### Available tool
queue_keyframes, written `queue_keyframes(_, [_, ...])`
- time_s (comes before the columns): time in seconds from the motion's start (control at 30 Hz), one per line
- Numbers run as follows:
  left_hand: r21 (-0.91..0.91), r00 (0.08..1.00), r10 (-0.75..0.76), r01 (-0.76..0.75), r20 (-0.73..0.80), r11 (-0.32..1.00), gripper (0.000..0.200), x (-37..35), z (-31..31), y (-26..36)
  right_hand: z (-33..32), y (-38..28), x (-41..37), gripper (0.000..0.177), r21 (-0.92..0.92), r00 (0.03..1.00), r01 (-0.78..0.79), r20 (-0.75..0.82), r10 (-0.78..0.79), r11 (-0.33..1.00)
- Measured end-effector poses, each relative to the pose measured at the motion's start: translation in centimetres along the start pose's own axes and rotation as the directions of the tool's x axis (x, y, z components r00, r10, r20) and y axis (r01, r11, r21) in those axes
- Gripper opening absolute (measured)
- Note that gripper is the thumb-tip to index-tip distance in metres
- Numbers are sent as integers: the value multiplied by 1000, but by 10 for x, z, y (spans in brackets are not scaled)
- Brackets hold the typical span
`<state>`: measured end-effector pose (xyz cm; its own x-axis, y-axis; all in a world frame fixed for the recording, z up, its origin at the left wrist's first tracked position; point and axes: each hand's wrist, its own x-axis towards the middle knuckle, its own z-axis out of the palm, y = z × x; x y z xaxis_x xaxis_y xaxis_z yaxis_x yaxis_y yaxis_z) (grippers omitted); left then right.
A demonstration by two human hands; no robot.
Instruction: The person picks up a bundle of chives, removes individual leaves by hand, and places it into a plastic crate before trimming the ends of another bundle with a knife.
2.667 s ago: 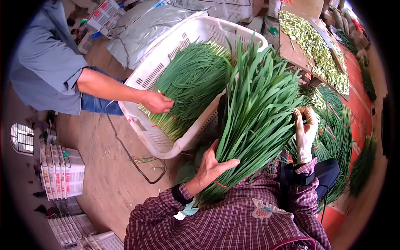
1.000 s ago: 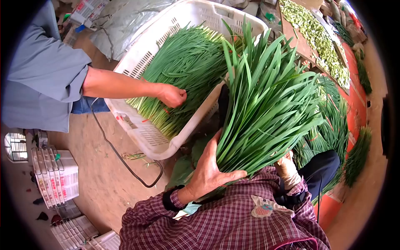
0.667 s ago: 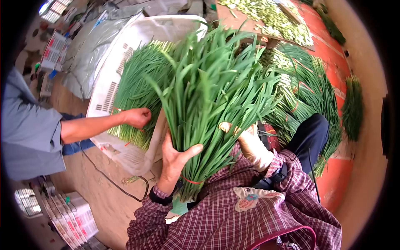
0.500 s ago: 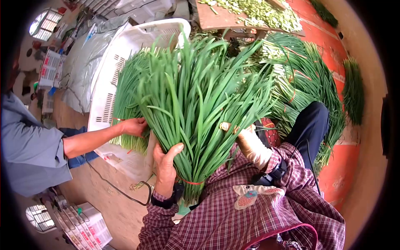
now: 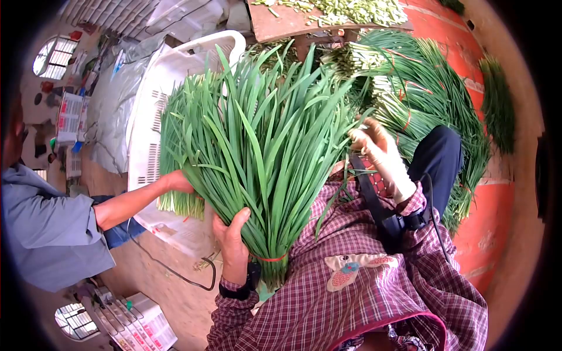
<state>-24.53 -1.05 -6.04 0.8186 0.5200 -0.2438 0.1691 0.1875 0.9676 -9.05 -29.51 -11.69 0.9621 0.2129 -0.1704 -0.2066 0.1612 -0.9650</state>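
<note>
My left hand (image 5: 233, 243) is wrapped round the lower part of a large bunch of garlic chives (image 5: 263, 158), its thumb across the stems. A red band (image 5: 270, 258) circles the bunch just above the cut ends. The leaves fan out upward. At the right edge of the bunch is my right hand (image 5: 381, 158), in a pale glove, its fingers curled in a pinch. A few thin chive leaves show at its fingertips; how many it grips is hidden.
A co-worker's arm (image 5: 137, 202) reaches to the white plastic crate (image 5: 140, 137), which holds more chives. Banded chive bundles (image 5: 433, 99) are piled on the right. Cut pieces lie on a wooden board (image 5: 281, 23) at the back. A cable (image 5: 170, 272) crosses the floor.
My right hand has drawn away from the front of the bunch, up and to the right. My left hand keeps its hold on the bunch. The view has shifted slightly.
</note>
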Motion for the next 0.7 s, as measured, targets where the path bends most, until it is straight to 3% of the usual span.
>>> queue_keyframes(0.1, [15, 1000, 1, -1, 6, 1000, 42, 1, 3, 1, -2, -36, 4, 28, -205, 944, 225, -195, -265, 952])
queue_keyframes(0.17, [32, 1000, -4, 4, -1, 999, 42, 1, 6, 4, 23, -86, -8, 21, -336, 935, 192, -222, -276, 922])
queue_keyframes(0.2, [48, 1000, 13, -13, -3, 999, 41, -1, 8, 5, 27, -90, -3, 18, -523, 831, 449, -53, -554, 724])
queue_keyframes(0.23, [64, 1000, 31, -30, -5, 998, 40, -2, 10, 5, 30, -93, 5, 15, -632, 649, 648, 166, -743, 425])
queue_keyframes(0.27, [66, 1000, 31, -31, -1, 997, 40, -3, 8, 4, 44, -98, 10, 13, -581, 531, 758, 284, -798, 297])
queue_keyframes(0.33, [80, 1000, 26, -25, -6, 996, 47, -4, 8, 3, 72, -100, 19, 16, -440, 461, 859, 448, -766, 259])
queue_keyframes(0.43, [105, 999, 52, -51, -1, 993, 45, -7, 9, 4, 110, -76, 33, 16, -446, 397, 885, 566, -723, 137])
queue_keyframes(0.5, [85, 998, 60, -59, -8, 995, 45, -9, 8, 2, 109, -57, 38, 17, -488, 425, 868, 627, -653, 97])
queue_keyframes(0.57, [58, 997, 74, -73, -15, 996, 45, -6, 6, 1, 91, -44, 35, 17, -582, 545, 806, 663, -514, 104])
queue_keyframes(0.6, [37, 998, 63, -62, -22, 997, 44, -5, 5, 1, 84, -42, 28, 18, -612, 604, 772, 621, -500, 173])
queue_keyframes(0.7, [11, 1000, 27, -27, -14, 1000, 42, -5, 6, 1, 75, -35, 14, 18, -618, 652, 729, 496, -573, 295])
